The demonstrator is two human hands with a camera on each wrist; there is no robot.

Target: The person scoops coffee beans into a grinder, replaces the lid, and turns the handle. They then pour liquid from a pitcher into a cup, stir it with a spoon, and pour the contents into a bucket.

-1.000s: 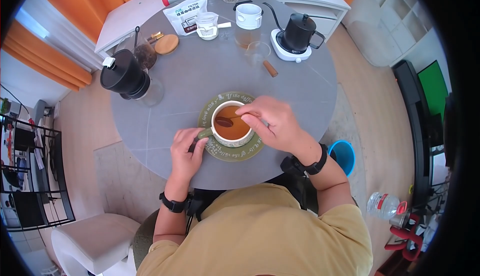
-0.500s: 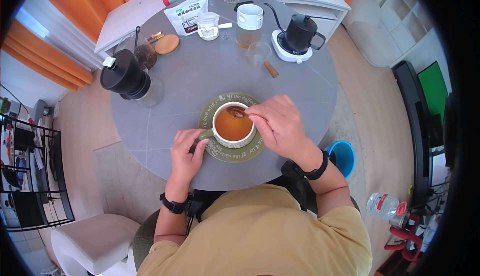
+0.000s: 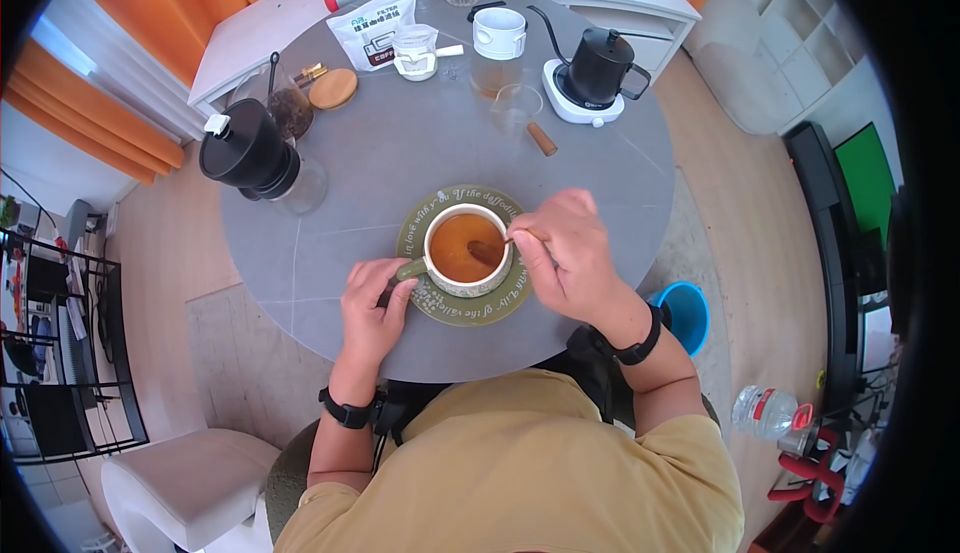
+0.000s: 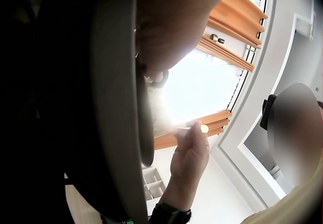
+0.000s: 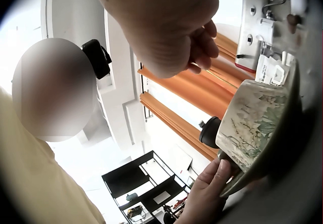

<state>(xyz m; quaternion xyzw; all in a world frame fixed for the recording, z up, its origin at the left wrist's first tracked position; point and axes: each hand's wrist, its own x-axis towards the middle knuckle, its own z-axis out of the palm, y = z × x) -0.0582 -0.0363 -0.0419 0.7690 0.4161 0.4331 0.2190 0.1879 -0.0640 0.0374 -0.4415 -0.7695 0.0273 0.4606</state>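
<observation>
A floral cup (image 3: pixel 468 290) of amber-brown liquid stands on a green saucer (image 3: pixel 480 311) with white lettering, near the table's front edge. At the cup's left side, my left hand (image 3: pixel 374 305) holds its green handle (image 3: pixel 411 269) between thumb and fingers. My right hand (image 3: pixel 568 261) pinches a thin-handled spoon (image 3: pixel 484 252) over the right rim, its dark bowl dipped in the liquid. The right wrist view shows the cup's leaf-patterned wall (image 5: pixel 252 120) and the left thumb at the handle. The left wrist view shows my right hand (image 4: pixel 189 151) raised beside the cup.
A black coffee grinder (image 3: pixel 250 148) stands at the left, near a round wooden lid (image 3: pixel 334 90). Farther back are a coffee filter bag (image 3: pixel 375 28), a white cup (image 3: pixel 498 35) and a black gooseneck kettle (image 3: pixel 597 68) on a white base. A blue bin (image 3: pixel 688 318) is on the floor.
The spoon's bowl has swept from the cup's left side, past its far side, to the right. My right hand has shifted rightward with it; my left hand stays at the handle.
</observation>
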